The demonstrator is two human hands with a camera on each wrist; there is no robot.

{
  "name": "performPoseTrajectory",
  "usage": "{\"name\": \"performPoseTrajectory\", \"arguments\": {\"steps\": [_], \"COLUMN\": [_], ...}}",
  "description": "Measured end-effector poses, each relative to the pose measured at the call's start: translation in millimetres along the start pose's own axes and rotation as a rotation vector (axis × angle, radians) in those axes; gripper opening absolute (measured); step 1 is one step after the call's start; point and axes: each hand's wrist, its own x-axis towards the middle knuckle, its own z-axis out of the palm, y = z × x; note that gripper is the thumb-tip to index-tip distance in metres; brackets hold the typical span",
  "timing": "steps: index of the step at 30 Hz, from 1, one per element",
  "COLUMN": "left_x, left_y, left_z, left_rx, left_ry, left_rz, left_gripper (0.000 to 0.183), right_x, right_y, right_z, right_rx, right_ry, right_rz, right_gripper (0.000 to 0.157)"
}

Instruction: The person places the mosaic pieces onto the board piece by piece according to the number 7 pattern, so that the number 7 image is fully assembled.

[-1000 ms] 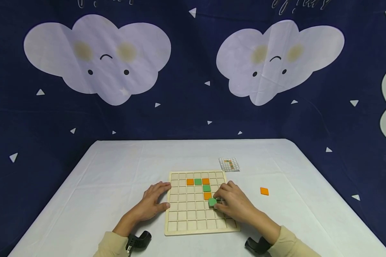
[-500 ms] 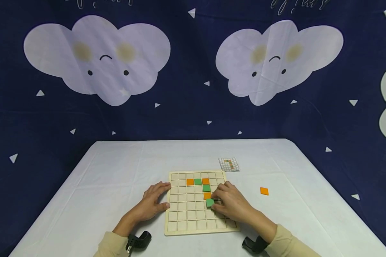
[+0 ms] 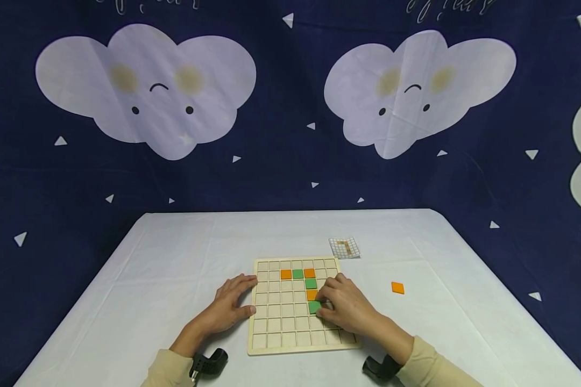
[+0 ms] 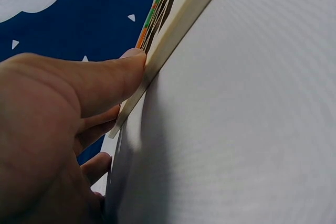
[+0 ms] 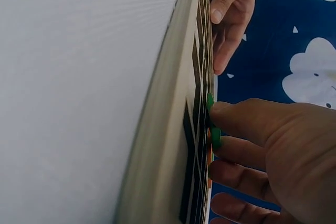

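Note:
A wooden grid board (image 3: 281, 325) lies on the white table. My right hand (image 3: 347, 305) pinches a green square tile (image 3: 314, 307) between thumb and fingers, low over a cell just below an orange tile (image 3: 312, 295). In the right wrist view the green tile (image 5: 213, 121) stands at a slant at the grid, thumb on it. Above it on the board, orange and green tiles alternate in a bent line, including a green tile (image 3: 297, 273) in the top run. My left hand (image 3: 227, 306) touches the board's left edge with straight fingers and thumb, seen close in the left wrist view.
A loose orange tile (image 3: 397, 288) lies on the table to the right of the board. Behind the board's far right corner is a small pattern card (image 3: 345, 248) with a coloured grid. A dark cloth (image 3: 290, 177) with clouds hangs beyond the table.
My right hand has moved slightly left, bringing the green tile over and down to the cell below the orange tile. The left hand has stayed in place.

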Motion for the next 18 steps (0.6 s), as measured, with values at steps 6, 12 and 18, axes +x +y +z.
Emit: {"name": "performPoseTrajectory", "arguments": {"steps": [6, 12, 18], "left_x": [-0.6, -1.1, -1.0], "left_y": [0.0, 0.4, -0.4], "left_z": [-0.2, -0.5, -0.4], "left_rx": [-0.001, -0.002, -0.006], "left_ry": [0.007, 0.003, 0.004], "left_rz": [-0.003, -0.005, -0.001], "left_gripper": [0.059, 0.059, 0.059], "right_x": [0.4, 0.6, 0.4], "right_y": [-0.3, -0.8, -1.0], "right_z": [0.3, 0.9, 1.3], "right_rx": [-0.003, -0.002, -0.013], "right_ry": [0.005, 0.007, 0.005], "right_rz": [-0.004, -0.016, -0.014], "right_gripper": [0.022, 0.022, 0.022]}}
